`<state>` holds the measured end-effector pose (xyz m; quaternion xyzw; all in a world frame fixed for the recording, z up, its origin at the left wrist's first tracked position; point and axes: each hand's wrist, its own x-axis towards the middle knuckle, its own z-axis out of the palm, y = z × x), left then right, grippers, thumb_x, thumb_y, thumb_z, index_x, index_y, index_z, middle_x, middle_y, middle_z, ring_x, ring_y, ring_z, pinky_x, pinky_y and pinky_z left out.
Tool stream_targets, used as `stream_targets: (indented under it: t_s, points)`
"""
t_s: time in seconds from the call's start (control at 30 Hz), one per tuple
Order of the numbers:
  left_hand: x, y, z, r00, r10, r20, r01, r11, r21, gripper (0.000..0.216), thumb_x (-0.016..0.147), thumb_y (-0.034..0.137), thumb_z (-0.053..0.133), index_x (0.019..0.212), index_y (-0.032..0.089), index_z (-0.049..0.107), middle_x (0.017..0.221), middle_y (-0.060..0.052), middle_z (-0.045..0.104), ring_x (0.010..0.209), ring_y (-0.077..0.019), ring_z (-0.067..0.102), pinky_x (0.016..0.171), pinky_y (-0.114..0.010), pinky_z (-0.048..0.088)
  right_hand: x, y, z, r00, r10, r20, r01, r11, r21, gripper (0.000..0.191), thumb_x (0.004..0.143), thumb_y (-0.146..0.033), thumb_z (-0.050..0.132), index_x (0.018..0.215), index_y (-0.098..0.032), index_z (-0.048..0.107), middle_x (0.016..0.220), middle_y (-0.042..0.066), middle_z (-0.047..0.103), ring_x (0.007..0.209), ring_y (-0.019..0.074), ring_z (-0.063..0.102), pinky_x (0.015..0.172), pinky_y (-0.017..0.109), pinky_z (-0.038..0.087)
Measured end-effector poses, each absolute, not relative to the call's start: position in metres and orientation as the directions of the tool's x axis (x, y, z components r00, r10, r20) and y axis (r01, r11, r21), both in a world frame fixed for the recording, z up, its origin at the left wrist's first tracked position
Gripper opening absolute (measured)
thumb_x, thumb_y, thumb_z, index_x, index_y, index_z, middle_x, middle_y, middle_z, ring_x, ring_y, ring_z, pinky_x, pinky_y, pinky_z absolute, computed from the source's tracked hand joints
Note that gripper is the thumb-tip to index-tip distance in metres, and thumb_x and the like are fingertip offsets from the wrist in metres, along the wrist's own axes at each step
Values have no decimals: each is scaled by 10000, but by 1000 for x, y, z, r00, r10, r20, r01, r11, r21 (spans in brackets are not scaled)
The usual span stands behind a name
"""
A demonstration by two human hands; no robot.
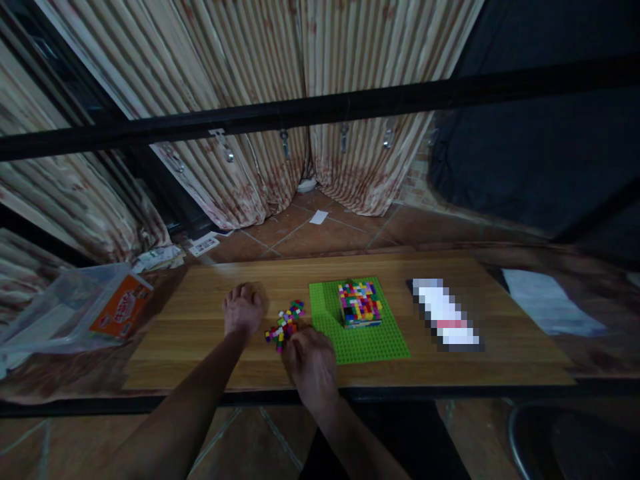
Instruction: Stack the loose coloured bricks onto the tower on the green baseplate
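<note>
My left hand [243,311] rests on the wooden table, left of a small pile of colourful toy bricks [284,325]. Its fingers are loosely bent and apart, and it holds nothing that I can see. Along the near right side of the pile, my right hand [314,363] has its fingers bent down and drawn together. Whatever is between those fingertips is hidden. A green baseplate [360,348] lies just right of the pile, partly behind my right hand. On it stands a multicoloured block built of bricks [360,303].
A dark-edged phone-like object with a blurred screen [445,315] lies on the table's [505,333] right side. Left of the table is a clear plastic box [75,307] with an orange label. A black bar [300,112] crosses beyond the table, before striped curtains [240,60].
</note>
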<state>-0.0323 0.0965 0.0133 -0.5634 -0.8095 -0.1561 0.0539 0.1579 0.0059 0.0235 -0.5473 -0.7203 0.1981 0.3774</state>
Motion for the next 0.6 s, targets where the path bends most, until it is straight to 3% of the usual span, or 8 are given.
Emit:
stream_targets:
  t_s: [0.23,0.6]
  points:
    - [-33,97,14,-348,900,262,932,302,199,426,910,314,371,1233,143,589,1308,-131,585,1192,-297,504,1040,-436,374,195,-14,23,-22,974,226,322,221,-920,185,923,-223,509,926,-215,693,880,34,691,784,164,656,672,247,482]
    - [-35,98,12,-347,896,278,934,303,190,417,910,321,381,1225,145,591,1300,-131,587,1195,-292,498,1031,-433,382,220,-19,7,57,954,295,269,270,-924,170,940,-247,527,932,-214,694,897,55,681,819,168,669,702,258,529]
